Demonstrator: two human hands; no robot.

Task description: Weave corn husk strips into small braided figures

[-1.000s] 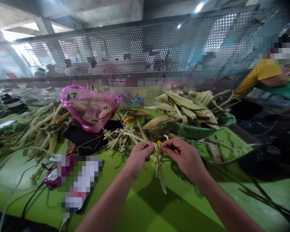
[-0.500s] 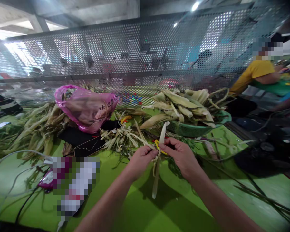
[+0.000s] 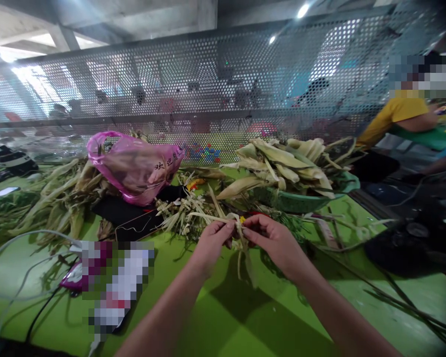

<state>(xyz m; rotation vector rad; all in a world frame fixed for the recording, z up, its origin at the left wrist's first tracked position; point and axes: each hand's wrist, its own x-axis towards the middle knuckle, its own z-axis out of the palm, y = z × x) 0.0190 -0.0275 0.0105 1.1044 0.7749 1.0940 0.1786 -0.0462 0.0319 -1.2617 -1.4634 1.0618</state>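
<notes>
Pale strips of corn husk [image 3: 247, 263] hang between my two hands above the green table. My left hand [image 3: 212, 243] is closed, thumb and fingers pinching the husk from the left. From the other side my right hand [image 3: 273, 241] pinches the same piece, its fingertips close to those of the left. One strip sticks out to the left past the left fingers, and others droop below the hands. Where the strips cross is partly hidden by the fingers. A bit of yellow [image 3: 242, 219] shows just behind the fingertips.
A green basket [image 3: 297, 202] heaped with dry husks [image 3: 282, 161] stands back right. At back left a pink plastic bag [image 3: 134, 166] rests beside more husks [image 3: 63, 193]. Cut pieces [image 3: 184, 213] lie ahead. A power strip [image 3: 74, 272] with cables sits left; a perforated screen [image 3: 208, 89] rises behind.
The upright husk strip above my right fingers is now folded down. My left hand has turned slightly, and the hanging ends have swung a little to the right.
</notes>
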